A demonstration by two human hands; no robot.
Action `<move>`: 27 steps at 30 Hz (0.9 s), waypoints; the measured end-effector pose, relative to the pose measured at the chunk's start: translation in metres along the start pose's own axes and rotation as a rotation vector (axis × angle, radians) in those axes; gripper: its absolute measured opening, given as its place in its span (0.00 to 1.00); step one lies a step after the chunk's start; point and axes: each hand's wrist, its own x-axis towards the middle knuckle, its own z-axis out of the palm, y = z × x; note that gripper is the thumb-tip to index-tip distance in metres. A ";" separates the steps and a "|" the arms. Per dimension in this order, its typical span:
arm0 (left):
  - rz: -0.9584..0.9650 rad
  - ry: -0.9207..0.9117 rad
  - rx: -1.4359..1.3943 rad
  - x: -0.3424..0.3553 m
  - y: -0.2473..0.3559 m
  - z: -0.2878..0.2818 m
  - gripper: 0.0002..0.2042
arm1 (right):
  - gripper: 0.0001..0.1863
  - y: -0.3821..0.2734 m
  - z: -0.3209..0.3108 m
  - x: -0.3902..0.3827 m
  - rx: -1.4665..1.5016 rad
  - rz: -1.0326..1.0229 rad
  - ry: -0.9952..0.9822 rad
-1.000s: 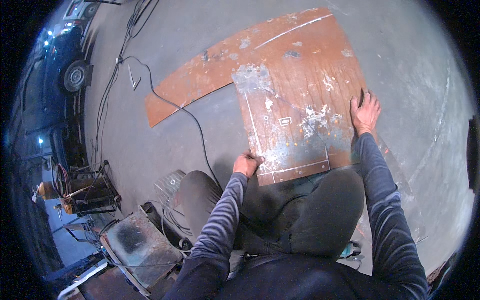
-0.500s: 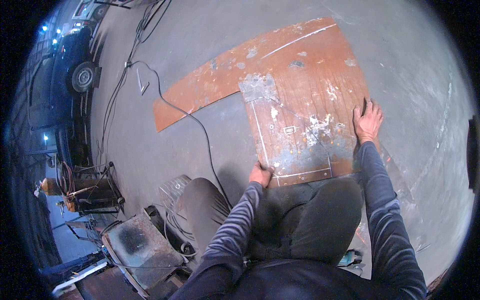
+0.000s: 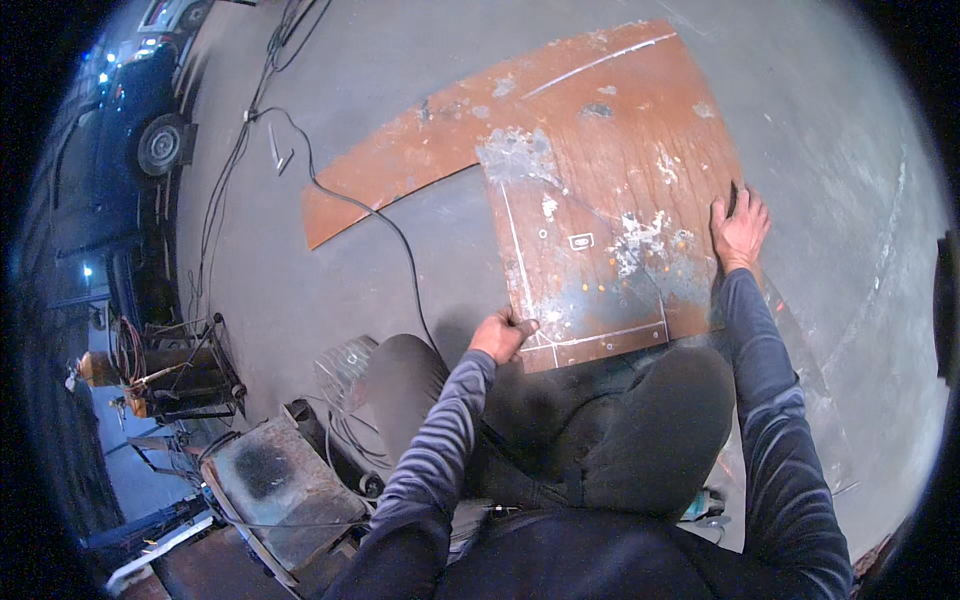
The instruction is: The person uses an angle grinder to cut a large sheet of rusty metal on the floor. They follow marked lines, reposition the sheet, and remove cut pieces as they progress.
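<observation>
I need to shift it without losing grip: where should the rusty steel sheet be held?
By its two side edges near the close corners, as the left hand and right hand do now. The rusty steel sheet lies flat on the concrete floor, so only edges give purchase.

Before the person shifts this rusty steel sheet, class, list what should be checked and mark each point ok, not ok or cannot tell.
1. Left hand grips the near corner of the rusty steel sheet: ok.
2. Right hand lies flat on the sheet's right edge: ok.
3. Hands gloved: not ok, both look bare.
4. Black cable clear of the sheet: not ok, it runs across the concrete floor right beside the left edge.
5. White marked lines readable: ok.
6. Knees clear of the near edge: cannot tell.
</observation>
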 end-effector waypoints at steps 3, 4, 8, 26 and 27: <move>-0.014 0.180 0.206 -0.012 0.022 -0.009 0.40 | 0.30 -0.003 -0.004 0.002 0.012 0.012 -0.012; 0.019 0.314 0.263 0.000 0.001 0.001 0.42 | 0.30 -0.003 -0.004 0.002 0.005 0.008 -0.002; 0.031 0.425 0.228 0.026 -0.019 0.015 0.44 | 0.30 -0.008 -0.005 -0.005 0.003 -0.009 -0.008; 0.096 -0.055 -0.124 -0.022 -0.005 -0.012 0.19 | 0.29 -0.008 -0.002 0.001 0.002 0.007 -0.013; 0.029 -0.080 -0.244 -0.001 -0.026 -0.009 0.22 | 0.29 -0.012 -0.002 0.001 0.023 0.007 -0.025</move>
